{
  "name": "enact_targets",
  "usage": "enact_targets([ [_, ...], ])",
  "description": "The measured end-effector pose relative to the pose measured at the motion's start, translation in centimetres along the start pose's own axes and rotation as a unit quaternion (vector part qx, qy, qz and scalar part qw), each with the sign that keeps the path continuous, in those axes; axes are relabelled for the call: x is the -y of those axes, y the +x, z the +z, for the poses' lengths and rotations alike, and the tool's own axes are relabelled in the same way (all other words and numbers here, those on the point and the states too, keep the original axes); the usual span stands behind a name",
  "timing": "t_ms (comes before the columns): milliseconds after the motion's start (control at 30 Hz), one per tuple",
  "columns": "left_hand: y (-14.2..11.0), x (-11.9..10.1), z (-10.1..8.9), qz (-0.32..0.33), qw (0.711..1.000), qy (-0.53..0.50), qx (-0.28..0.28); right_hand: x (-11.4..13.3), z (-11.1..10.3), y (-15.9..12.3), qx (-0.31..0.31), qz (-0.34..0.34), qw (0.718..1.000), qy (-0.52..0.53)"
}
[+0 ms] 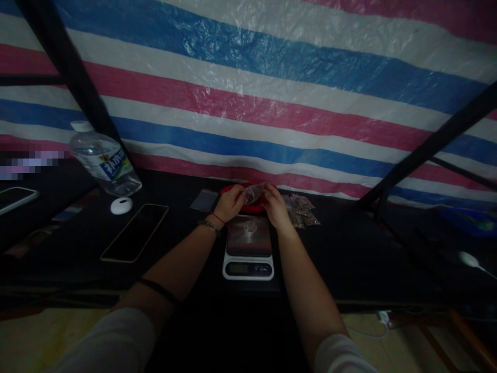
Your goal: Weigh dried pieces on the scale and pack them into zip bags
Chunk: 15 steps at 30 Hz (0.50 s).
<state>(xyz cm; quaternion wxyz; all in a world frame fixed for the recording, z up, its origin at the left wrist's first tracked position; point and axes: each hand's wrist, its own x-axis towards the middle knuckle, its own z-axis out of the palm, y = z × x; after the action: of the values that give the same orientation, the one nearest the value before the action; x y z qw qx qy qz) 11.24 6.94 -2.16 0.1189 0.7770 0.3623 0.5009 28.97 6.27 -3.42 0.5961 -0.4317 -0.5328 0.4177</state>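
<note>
Over a red dish [256,209], my left hand [231,203] and my right hand [275,206] grip a small clear plastic bag [253,194] from either side. Its contents are too dim to make out. Both hands have their fingers closed on the bag. Just in front of the dish sits a white kitchen scale [248,274] with a dark plate, and a small clear cup [249,227] rests on it. To the right of my right hand lie several small filled bags [302,210] of brownish bits. A flat clear bag [204,200] lies left of my left hand.
On the left of the black table [330,264] are a smartphone [135,233], a white earbud case [121,205] and a large clear bottle [104,160]. Another phone [15,198] lies at the far left. Black metal bars [427,145] and a striped plastic sheet [272,114] stand behind.
</note>
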Motion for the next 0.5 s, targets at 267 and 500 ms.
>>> enact_targets([
  [267,0.0,1.1,-0.1,-0.068,0.997,-0.003,-0.035,0.9,-0.1,-0.3,0.005,0.017,0.998,0.059],
  [500,0.0,2.4,-0.1,-0.052,0.998,-0.029,-0.006,0.0,-0.4,0.4,-0.104,-0.041,0.994,0.006],
])
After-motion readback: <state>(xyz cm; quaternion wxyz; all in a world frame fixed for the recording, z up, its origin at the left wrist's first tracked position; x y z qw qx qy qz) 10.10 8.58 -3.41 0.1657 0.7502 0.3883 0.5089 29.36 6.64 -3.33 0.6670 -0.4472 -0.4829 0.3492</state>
